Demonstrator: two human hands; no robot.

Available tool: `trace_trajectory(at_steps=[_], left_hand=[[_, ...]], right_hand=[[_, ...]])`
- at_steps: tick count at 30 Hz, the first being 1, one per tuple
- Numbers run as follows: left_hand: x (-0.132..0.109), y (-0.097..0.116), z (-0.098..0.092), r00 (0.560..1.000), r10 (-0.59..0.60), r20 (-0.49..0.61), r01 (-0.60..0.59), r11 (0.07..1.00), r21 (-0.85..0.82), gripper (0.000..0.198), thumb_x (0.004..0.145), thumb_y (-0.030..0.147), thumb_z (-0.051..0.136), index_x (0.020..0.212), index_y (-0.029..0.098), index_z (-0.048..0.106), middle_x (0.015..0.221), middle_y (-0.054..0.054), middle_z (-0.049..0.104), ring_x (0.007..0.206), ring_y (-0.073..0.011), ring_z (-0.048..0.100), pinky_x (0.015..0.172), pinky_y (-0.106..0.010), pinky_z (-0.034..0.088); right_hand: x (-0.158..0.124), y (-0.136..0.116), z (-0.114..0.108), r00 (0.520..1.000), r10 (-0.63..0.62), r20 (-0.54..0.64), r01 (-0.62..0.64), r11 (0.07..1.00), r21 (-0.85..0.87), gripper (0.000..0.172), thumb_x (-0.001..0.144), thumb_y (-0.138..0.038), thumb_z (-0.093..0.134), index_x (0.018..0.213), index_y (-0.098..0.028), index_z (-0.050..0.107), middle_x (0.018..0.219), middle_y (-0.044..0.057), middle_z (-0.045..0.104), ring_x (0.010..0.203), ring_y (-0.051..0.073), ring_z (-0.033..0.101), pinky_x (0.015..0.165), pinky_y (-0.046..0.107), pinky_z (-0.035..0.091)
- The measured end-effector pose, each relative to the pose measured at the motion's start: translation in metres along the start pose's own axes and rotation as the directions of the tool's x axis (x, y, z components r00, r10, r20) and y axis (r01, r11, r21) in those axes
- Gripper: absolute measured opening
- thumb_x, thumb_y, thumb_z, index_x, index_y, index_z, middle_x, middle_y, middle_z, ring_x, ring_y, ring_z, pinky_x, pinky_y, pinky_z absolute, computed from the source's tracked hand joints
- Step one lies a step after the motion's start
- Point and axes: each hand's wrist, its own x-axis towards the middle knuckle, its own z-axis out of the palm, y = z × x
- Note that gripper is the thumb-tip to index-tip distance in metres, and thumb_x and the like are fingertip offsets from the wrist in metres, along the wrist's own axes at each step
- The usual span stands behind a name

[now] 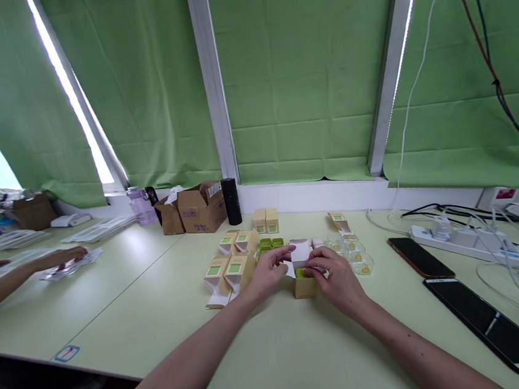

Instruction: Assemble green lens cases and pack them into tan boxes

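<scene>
A small tan box (305,287) stands upright on the table, its white-lined lid raised and something green inside its mouth. My left hand (271,272) holds the box's flap at the left, thumb and fingers pinched. From the right, my right hand (337,276) pinches the box's right flap at the opening. Left of my hands stand several tan boxes (236,265) with green labels and open ends. Small green containers (271,243) sit just behind my left hand. Clear plastic trays (357,255) with round yellow-marked pieces lie behind my right hand.
Two closed tan boxes (266,220) stand at the back, near a black cylinder (231,201) and a brown carton (202,208). Phones (421,256), a large black tablet (496,324) and a power strip (469,245) with cables lie right. Another person's hand (64,257) works far left.
</scene>
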Motion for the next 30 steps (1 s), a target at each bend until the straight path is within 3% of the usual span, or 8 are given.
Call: trace_trajectory(at_steps=[11,17,30], left_hand=[[0.000,0.001,0.000,1.000,-0.013,-0.002,0.013,0.999,-0.052,0.061,0.068,0.010,0.056,0.127,0.012,0.073,0.105,-0.010,0.070,0.100,-0.0222,0.063,0.088,-0.032,0.047],[0.000,0.006,0.001,1.000,-0.026,-0.011,0.025,0.997,-0.066,0.060,0.068,0.011,0.056,0.125,0.011,0.074,0.101,-0.010,0.071,0.096,-0.0216,0.064,0.088,-0.031,0.046],[0.000,0.006,-0.002,0.999,-0.031,-0.028,0.028,0.994,-0.109,0.051,0.069,0.018,0.053,0.115,0.014,0.077,0.106,-0.009,0.073,0.103,-0.0238,0.063,0.094,-0.034,0.046]], right_hand=[[0.002,-0.003,-0.004,0.991,0.076,-0.108,-0.069,0.995,0.070,0.018,0.095,-0.025,0.057,0.084,-0.023,0.071,0.094,0.007,0.070,0.078,0.021,0.064,0.071,0.035,0.052],[0.004,0.002,-0.004,0.970,0.169,-0.173,-0.149,0.981,0.123,0.017,0.095,-0.029,0.056,0.091,-0.022,0.071,0.099,0.008,0.072,0.086,0.023,0.065,0.076,0.037,0.053],[0.003,0.008,-0.001,0.937,0.310,-0.163,-0.281,0.943,0.178,0.020,0.091,-0.031,0.053,0.101,-0.021,0.067,0.102,0.009,0.071,0.090,0.025,0.065,0.073,0.037,0.053]])
